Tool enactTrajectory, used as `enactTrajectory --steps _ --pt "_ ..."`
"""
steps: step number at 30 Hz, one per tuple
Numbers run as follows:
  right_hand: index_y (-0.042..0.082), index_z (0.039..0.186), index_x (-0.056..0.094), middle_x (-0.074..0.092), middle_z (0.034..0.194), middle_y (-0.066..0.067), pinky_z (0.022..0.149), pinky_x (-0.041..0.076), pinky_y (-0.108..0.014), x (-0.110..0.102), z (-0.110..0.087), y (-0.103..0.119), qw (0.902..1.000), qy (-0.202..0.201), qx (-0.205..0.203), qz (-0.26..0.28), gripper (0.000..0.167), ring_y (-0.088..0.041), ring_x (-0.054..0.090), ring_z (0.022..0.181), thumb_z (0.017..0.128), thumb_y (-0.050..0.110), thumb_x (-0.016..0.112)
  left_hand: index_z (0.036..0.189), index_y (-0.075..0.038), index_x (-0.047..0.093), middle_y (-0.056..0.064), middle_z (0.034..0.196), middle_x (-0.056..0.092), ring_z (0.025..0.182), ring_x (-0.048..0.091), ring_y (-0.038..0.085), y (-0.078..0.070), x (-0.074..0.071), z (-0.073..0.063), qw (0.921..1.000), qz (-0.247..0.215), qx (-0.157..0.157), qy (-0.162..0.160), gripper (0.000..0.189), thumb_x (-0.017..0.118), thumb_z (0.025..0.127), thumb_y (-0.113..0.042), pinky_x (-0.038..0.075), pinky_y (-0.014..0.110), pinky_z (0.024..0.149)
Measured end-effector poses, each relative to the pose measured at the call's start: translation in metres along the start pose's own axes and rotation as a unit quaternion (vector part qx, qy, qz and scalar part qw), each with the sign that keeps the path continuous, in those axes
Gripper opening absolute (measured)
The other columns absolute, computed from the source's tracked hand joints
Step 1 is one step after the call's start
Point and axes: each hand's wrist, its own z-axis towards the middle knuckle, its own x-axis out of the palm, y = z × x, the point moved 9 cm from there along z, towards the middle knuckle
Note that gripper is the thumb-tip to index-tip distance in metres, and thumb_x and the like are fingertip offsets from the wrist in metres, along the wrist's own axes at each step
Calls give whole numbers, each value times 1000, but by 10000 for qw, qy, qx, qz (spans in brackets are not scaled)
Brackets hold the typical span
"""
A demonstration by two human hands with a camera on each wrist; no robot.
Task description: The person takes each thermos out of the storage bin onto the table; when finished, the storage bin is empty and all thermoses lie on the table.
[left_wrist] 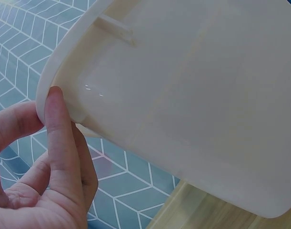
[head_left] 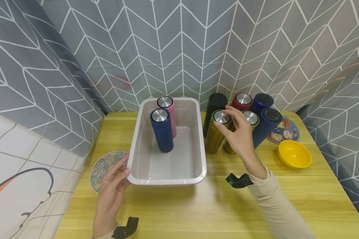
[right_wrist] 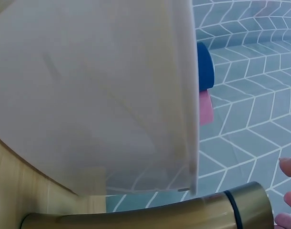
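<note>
My left hand (head_left: 113,182) pinches the rim of a white plastic bin (head_left: 167,182) at its front left corner; in the left wrist view the fingers (left_wrist: 59,138) lie against the rim's underside. Inside the bin stand a dark blue thermos (head_left: 164,136) and, behind it, a pink thermos (head_left: 172,116). My right hand (head_left: 239,132) hovers at the silver-topped lid of a gold thermos (head_left: 215,136), thumb and fingers spread. In the right wrist view its fingertips (right_wrist: 290,167) show just beyond the lid, with a gap to the gold thermos (right_wrist: 150,214).
Right of the bin, a black thermos (head_left: 217,99), a red one (head_left: 242,99), a second gold one (head_left: 250,118) and two blue ones stand close together. A yellow bowl (head_left: 294,153) sits farther right. Round patterned mats (head_left: 107,162) lie on the wooden table (head_left: 221,212).
</note>
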Motion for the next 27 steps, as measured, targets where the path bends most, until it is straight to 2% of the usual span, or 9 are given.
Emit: enactTrajectory --steps 8,18,22,27 --pt "1 124 66 56 145 -8 123 36 -34 2 -1 11 9999 60 -125 -12 40 -21 49 141 86 10 79 138 -5 59 -1 106 66 95 69 7 -1 0 0 10000 -63 61 29 43 47 100 10 62 17 76" --pt "3 124 66 57 145 -9 123 36 -36 15 4 32 9989 340 -307 124 40 -19 49 140 87 9 78 137 -6 60 -1 106 66 95 69 7 -1 0 0 10000 16 41 -25 43 47 100 9 62 17 75" --pt "6 125 66 56 146 -6 124 37 -39 25 5 44 9970 658 -403 -30 41 -19 47 141 87 12 78 137 -6 60 -1 104 67 94 70 7 -1 0 0 10000 25 32 -19 43 47 99 9 62 17 75" --pt "9 129 63 54 149 -6 120 43 -49 43 5 56 9884 1293 -531 -600 47 -24 45 144 86 19 80 138 -6 60 -1 105 67 93 70 8 -1 1 0 10000 -47 58 61 43 46 100 10 62 17 75"
